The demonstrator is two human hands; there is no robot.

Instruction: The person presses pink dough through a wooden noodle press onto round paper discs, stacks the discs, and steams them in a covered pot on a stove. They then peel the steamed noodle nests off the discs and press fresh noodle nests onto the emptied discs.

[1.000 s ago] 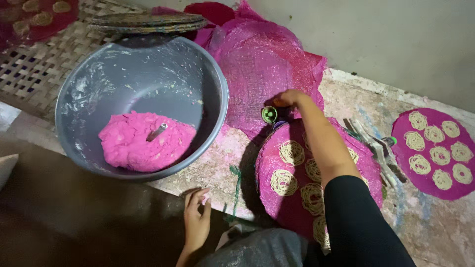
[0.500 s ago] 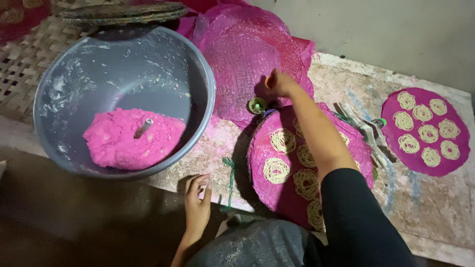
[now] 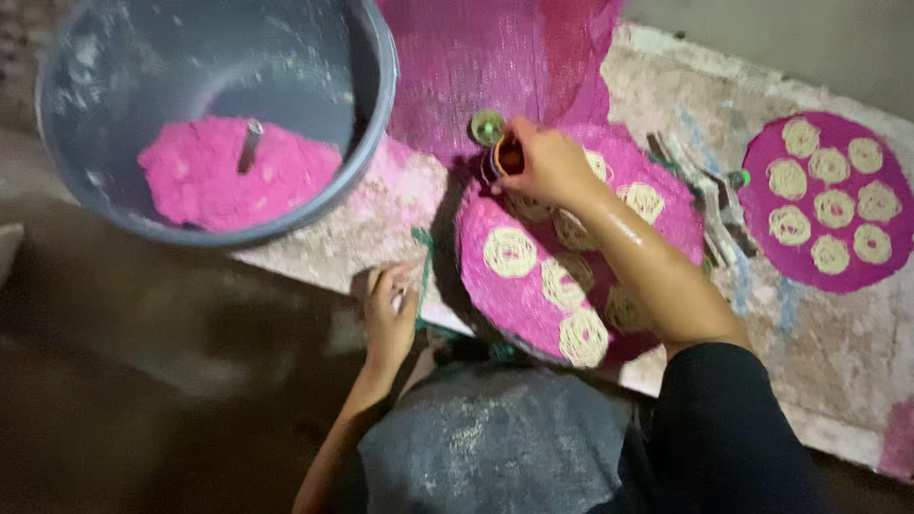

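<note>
Smooth grey plastic on the basin (image 3: 371, 86), dulled by pale floury smears. Soft, matt pink dough (image 3: 228, 176) inside, with a metal handle (image 3: 249, 143) stuck in. Woven, coarse-meshed magenta mat (image 3: 666, 205) under rough, stringy pale coils (image 3: 510, 251). Same weave on the round mat (image 3: 762, 181) farther off. Glossy metal on the small press (image 3: 505, 157) in the right hand (image 3: 552, 167). Rough, chalky, stained stone slab (image 3: 838, 352). Dusty grey cloth (image 3: 495, 447) over the lap.

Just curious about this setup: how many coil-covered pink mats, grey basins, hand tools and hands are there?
Coil-covered pink mats: 2
Grey basin: 1
Green-topped tool: 1
Hands: 2, left hand and right hand
Total: 6
</note>
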